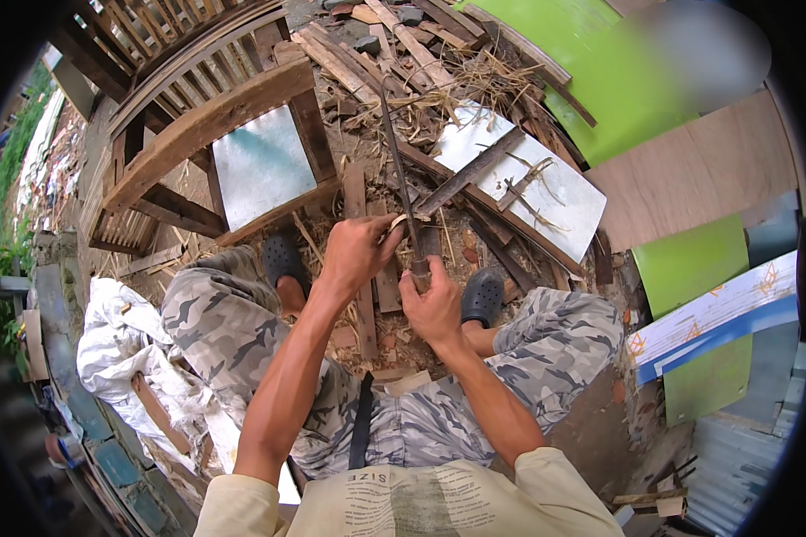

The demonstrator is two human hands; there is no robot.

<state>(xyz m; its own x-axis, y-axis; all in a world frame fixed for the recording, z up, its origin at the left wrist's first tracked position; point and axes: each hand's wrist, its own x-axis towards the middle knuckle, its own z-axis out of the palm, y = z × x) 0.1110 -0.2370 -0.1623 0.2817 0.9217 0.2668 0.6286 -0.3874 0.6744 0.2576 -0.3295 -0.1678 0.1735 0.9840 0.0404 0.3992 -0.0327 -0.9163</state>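
Observation:
A long, narrow dark blade, like a machete (390, 134), points away from me between my knees. My right hand (434, 302) is closed round its short brown handle (420, 268). My left hand (356, 253) is closed in a pinch on a thin, pale curved strip (409, 218), perhaps wood or bamboo. That strip lies across the blade a little above the handle and seems to touch it. Just beyond my hands, a dark wooden slat (475, 168) slants over the wood pile.
A wooden bench frame (215, 116) stands at the far left. Scrap planks (331, 63) and straw (501, 76) litter the ground ahead. White board (546, 192), green panels (600, 80) and plywood (703, 170) lie to the right. White sacking (121, 331) is at my left.

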